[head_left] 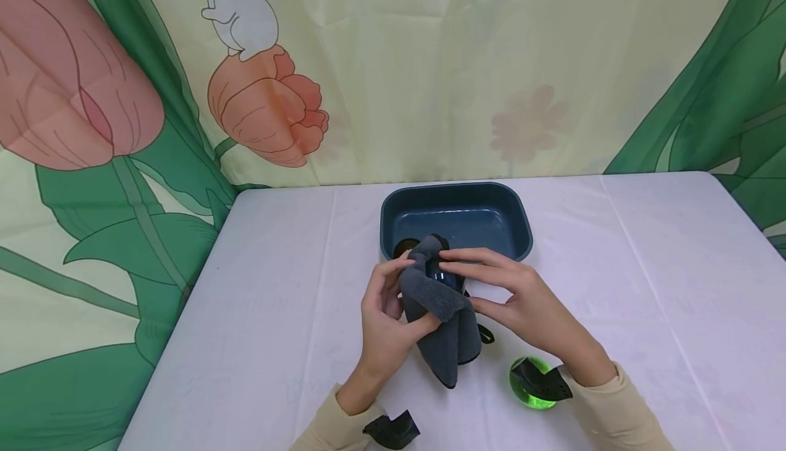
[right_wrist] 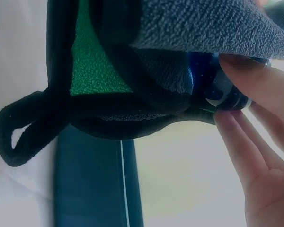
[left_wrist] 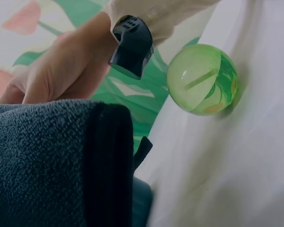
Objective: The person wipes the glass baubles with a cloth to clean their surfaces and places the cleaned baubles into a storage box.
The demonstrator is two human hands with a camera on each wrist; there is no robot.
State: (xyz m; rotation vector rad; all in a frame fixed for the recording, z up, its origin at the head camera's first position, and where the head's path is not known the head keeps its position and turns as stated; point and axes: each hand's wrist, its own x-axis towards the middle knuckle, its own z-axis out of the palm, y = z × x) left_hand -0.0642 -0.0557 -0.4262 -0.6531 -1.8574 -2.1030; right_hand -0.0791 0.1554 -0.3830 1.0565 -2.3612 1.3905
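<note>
A grey terry cloth [head_left: 439,297] with black trim and a hanging loop [head_left: 486,333] is bunched in front of the basin. My left hand [head_left: 393,321] grips it from the left, thumb across the near folds. Partly wrapped in the cloth is a glossy dark blue ball [right_wrist: 222,85], its lower part hidden by the folds. My right hand [head_left: 516,294] holds the ball between thumb and fingers, fingertips on its bare side in the right wrist view. A see-through green ball [left_wrist: 202,79] lies on the table below my right wrist.
A dark blue rectangular basin [head_left: 522,222] stands at the table's back edge, just beyond the hands. Inside its near left corner shows a dark round item [head_left: 405,246]. The table has a white cover [head_left: 270,314], and a printed floral curtain [head_left: 417,82] hangs behind.
</note>
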